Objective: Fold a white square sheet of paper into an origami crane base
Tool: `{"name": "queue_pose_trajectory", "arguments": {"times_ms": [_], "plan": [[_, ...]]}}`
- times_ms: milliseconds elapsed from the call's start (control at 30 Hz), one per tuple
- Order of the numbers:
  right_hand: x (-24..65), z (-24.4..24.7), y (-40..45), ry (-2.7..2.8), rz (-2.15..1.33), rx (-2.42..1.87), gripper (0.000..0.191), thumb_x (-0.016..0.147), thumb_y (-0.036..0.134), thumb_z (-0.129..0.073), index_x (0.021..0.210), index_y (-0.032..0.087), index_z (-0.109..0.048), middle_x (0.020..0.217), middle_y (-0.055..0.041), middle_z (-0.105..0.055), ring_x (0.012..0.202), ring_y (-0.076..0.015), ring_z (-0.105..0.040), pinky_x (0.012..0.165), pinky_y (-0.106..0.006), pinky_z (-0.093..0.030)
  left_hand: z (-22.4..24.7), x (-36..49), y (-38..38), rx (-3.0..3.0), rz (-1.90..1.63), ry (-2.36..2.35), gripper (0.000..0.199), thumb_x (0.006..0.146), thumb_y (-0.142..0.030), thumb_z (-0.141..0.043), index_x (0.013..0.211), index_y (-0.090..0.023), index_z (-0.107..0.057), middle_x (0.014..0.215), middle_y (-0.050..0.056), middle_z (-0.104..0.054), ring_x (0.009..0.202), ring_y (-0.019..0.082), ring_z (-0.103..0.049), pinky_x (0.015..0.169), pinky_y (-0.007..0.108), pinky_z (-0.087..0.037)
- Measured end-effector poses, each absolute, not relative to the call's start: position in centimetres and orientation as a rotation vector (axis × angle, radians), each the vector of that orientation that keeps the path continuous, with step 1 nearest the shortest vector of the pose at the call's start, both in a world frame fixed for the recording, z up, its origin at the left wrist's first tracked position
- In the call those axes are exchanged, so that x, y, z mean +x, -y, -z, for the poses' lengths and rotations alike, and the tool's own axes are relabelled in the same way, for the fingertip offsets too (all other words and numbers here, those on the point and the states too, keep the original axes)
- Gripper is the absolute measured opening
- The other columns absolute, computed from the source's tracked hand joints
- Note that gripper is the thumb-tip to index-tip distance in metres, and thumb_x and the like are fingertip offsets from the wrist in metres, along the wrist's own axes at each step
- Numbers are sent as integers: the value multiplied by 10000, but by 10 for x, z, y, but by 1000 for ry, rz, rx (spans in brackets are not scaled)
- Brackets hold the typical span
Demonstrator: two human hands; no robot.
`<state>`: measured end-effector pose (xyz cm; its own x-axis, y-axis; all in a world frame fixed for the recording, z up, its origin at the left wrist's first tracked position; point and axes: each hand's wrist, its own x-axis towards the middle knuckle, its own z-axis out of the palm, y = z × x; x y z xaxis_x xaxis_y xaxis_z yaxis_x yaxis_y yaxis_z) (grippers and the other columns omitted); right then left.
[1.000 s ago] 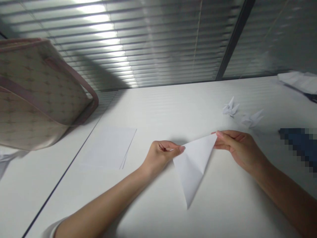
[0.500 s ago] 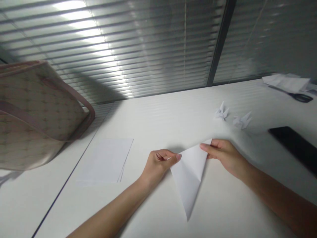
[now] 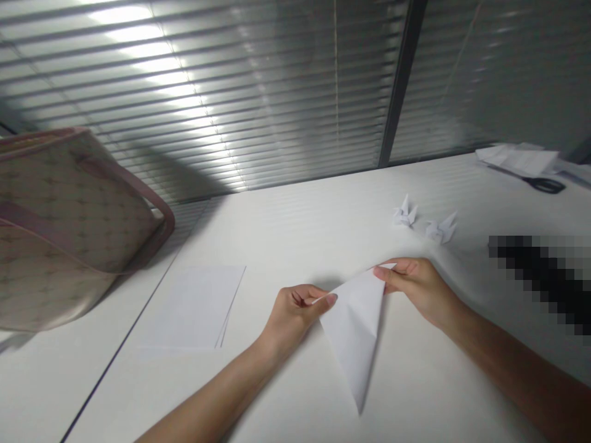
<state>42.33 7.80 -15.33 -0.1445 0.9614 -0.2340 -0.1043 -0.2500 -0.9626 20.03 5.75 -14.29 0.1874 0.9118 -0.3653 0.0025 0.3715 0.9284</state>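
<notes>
A white sheet of paper (image 3: pixel 356 326), folded to a triangle, points its long tip down toward me over the table. My left hand (image 3: pixel 295 314) pinches its upper left corner between thumb and fingers. At the upper right corner my right hand (image 3: pixel 415 286) grips it the same way, thumb on top. A crease runs across the middle of the folded paper. Beyond my right hand stand two small folded paper cranes, one left crane (image 3: pixel 405 212) and one right crane (image 3: pixel 442 228).
Loose white sheets (image 3: pixel 194 307) lie left of my hands. A patterned bag (image 3: pixel 69 227) stands at the far left. At the back right are scissors (image 3: pixel 545 184) beside white papers (image 3: pixel 521 160). A pixelated dark object (image 3: pixel 545 277) lies at right. Blinds (image 3: pixel 277 92) rise behind the table.
The lower tip of the folded paper has swung slightly to the right. Both hands keep their hold on its upper corners. The camera view has shifted a little.
</notes>
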Motion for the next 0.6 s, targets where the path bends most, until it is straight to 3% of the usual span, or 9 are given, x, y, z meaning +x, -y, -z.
{"name": "queue_pose_trajectory", "arguments": {"times_ms": [133,300,600], "plan": [[423,153,-78,1114,-1617,-1198,379,678,510,-727,788,147,-742,761,-68,-743,721,-214,-688,702,-340,-557,148,201,-59,972,-833,-1207,276,655,-382,-815,686,-128,-712,693,78,-735,605,179,-649,606,279,-469],[415,159,-72,1136,-1715,-1203,361,638,418,-784,861,136,-749,845,-99,-754,809,-251,-698,708,-341,-550,149,203,-57,969,-860,-1208,309,641,-408,-818,663,-123,-701,642,67,-715,586,176,-634,587,275,-455],[410,159,-73,1122,-1644,-1155,409,709,545,-683,742,139,-726,734,-73,-732,697,-217,-670,685,-337,-524,142,205,-54,965,-914,-1198,290,647,-393,-820,649,-127,-705,599,38,-698,553,138,-598,576,244,-430]]}}
